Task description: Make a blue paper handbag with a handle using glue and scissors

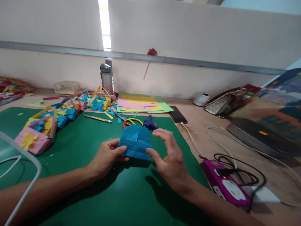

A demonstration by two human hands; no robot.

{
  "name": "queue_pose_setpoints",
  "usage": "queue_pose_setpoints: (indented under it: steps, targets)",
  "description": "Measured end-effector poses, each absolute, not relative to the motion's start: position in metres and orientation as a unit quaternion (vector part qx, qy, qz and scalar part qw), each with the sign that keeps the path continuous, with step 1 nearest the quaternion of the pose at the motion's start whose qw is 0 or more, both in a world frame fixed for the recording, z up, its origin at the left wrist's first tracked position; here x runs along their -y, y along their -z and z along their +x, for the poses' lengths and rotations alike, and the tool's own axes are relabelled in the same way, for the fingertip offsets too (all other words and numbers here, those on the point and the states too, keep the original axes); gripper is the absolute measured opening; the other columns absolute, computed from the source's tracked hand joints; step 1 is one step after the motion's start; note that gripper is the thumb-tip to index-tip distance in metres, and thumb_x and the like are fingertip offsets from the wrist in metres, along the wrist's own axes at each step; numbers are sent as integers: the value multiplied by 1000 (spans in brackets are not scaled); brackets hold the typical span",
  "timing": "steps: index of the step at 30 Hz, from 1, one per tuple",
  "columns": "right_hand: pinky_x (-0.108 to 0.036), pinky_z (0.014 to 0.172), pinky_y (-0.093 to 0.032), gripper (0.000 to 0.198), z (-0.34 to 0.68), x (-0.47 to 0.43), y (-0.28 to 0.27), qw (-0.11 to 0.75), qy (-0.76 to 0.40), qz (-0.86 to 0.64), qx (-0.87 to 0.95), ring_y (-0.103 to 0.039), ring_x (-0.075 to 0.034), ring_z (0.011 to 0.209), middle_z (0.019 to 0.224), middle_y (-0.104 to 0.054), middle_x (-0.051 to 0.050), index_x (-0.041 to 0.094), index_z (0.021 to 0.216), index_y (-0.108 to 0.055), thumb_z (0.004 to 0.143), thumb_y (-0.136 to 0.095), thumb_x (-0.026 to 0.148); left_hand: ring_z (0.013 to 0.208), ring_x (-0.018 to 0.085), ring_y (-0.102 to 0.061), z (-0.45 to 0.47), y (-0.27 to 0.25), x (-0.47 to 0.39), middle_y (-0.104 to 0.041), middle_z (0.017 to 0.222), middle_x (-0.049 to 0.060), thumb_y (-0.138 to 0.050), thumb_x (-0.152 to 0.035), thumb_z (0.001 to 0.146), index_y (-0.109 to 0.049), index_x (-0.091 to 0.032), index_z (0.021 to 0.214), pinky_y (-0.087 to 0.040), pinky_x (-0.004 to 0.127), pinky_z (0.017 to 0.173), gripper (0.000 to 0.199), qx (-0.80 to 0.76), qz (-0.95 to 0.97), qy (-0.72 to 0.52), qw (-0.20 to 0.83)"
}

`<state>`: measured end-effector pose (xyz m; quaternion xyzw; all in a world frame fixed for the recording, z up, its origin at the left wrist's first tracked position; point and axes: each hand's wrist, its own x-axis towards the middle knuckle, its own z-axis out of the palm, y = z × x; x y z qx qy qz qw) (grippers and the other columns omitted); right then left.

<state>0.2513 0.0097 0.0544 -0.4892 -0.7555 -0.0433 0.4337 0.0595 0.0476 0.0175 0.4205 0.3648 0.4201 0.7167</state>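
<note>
A folded piece of blue paper [135, 147], rounded at the top with straight bands across its lower half, is held up over the green cutting mat [105, 201]. My left hand [107, 157] pinches its left edge, thumb in front and fingers behind. On the other side, my right hand [170, 158] has its fingers spread, with thumb tip and fingertips close to the paper's right edge; whether they touch it is hard to tell. Just behind the paper lie a blue glue gun [150, 122] and scissors with red and yellow handles [131, 121].
Several small paper baskets [37, 136] line the mat's left side, near a utility knife [97, 118]. Coloured paper sheets [141, 103], a water bottle [106, 78] and a phone [178, 115] are behind. At right stand a purple power strip [224, 182] with cables and a bag [225, 103].
</note>
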Motion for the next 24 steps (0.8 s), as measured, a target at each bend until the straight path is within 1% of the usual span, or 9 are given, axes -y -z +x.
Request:
queue_pose_setpoints:
  steps: [3, 8, 10, 13, 16, 19, 21, 24]
  targets:
    - [-39, 76, -50, 27, 254, -14, -54, 467, -59, -546, 693, -58, -22, 92, 103, -58, -8, 21, 105, -50, 81, -57, 29, 72, 15, -64, 58, -18, -51, -70, 84, 5, -75, -28, 66, -67, -14, 89, -55, 26, 64, 28, -359, 405, -441, 716]
    - [-36, 74, -50, 13, 255, -16, -52, 486, -131, -542, 673, -58, -18, 84, 94, -60, -6, 20, 92, -54, 80, -55, 24, 75, 17, -65, 57, -22, -55, -69, 89, 6, -73, -23, 67, -64, -14, 97, -55, 28, 66, 32, -343, 385, -453, 727]
    - [-32, 72, -50, 10, 255, -17, -51, 493, -197, -534, 658, -59, -17, 82, 89, -60, -5, 19, 89, -53, 80, -55, 23, 77, 18, -65, 56, -24, -55, -69, 91, 8, -72, -22, 68, -63, -14, 101, -56, 30, 67, 35, -325, 377, -441, 747]
    - [-27, 64, -50, 13, 253, -18, -50, 493, -320, -519, 621, -59, -14, 74, 81, -60, -3, 18, 87, -52, 80, -57, 28, 76, 20, -65, 54, -25, -56, -68, 93, 9, -70, -21, 70, -62, -14, 105, -56, 33, 65, 36, -304, 367, -426, 769]
    - [-26, 60, -48, 23, 250, -16, -51, 472, -394, -505, 606, -56, -12, 65, 72, -58, -2, 16, 80, -53, 86, -49, 37, 73, 19, -64, 54, -24, -58, -68, 89, 8, -65, -19, 72, -62, -14, 102, -55, 33, 64, 31, -296, 370, -422, 773]
    - [-26, 60, -47, 31, 246, -11, -52, 449, -402, -495, 626, -55, -12, 64, 69, -58, -2, 16, 74, -55, 89, -43, 39, 70, 18, -63, 53, -23, -60, -68, 83, 7, -63, -19, 72, -63, -13, 95, -54, 33, 65, 24, -290, 380, -416, 774]
    - [-25, 60, -47, 26, 245, -8, -53, 452, -372, -493, 644, -55, -12, 64, 70, -58, -2, 16, 75, -56, 88, -46, 36, 68, 19, -63, 53, -22, -63, -68, 79, 6, -63, -21, 71, -62, -14, 93, -53, 33, 64, 23, -289, 393, -412, 770]
    - [-25, 61, -47, 12, 247, -6, -56, 490, -254, -507, 662, -56, -12, 65, 72, -59, -1, 17, 79, -55, 84, -52, 28, 65, 16, -62, 52, -21, -66, -66, 75, 3, -63, -22, 70, -61, -15, 89, -52, 30, 62, 21, -310, 437, -428, 728]
